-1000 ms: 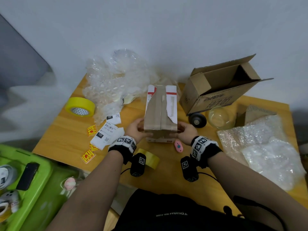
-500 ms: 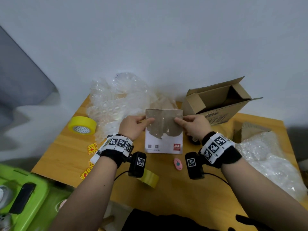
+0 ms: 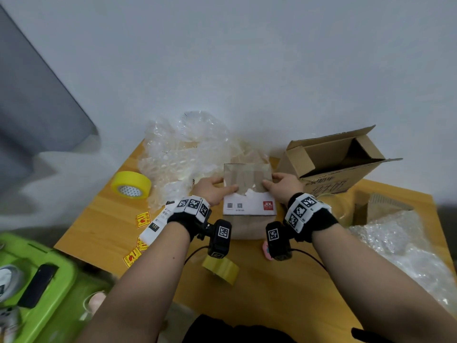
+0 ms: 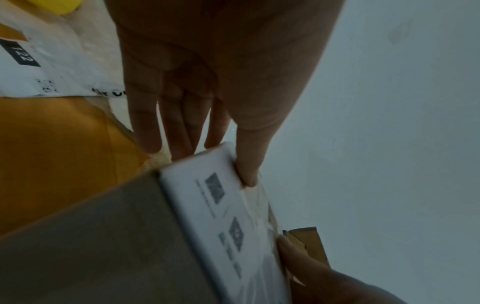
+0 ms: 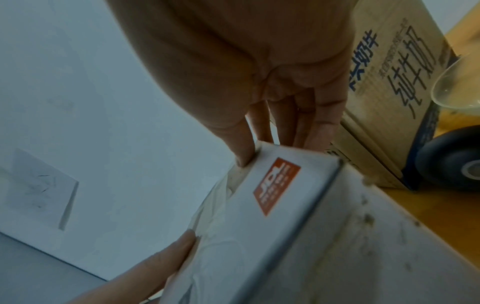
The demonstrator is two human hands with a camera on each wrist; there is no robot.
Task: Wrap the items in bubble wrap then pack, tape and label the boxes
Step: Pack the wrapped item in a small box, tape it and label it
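A small brown cardboard box (image 3: 248, 206) with a white face and a red logo stands at the middle of the wooden table (image 3: 284, 293), tilted toward me. Clear tape shines across its upper brown part. My left hand (image 3: 222, 185) pinches the box's left top edge. In the left wrist view the left hand (image 4: 213, 164) has its thumb on the white face of the box (image 4: 182, 236) and its fingers behind. My right hand (image 3: 274, 181) pinches the right top edge. In the right wrist view the right hand (image 5: 270, 150) holds the box (image 5: 298, 226) the same way.
An open carton (image 3: 331, 159) lies on its side at back right, a glass bowl (image 3: 338, 209) before it. Bubble wrap heaps (image 3: 183, 154) (image 3: 400, 246) lie back left and right. Yellow tape roll (image 3: 131, 185), second roll (image 3: 221, 268), labels (image 3: 153, 226), pink cutter (image 3: 265, 250), green bin (image 3: 37, 280).
The hands went from the box's near lower end to its top edges. The box was turned so its white logo face points at me, and it now sits lower.
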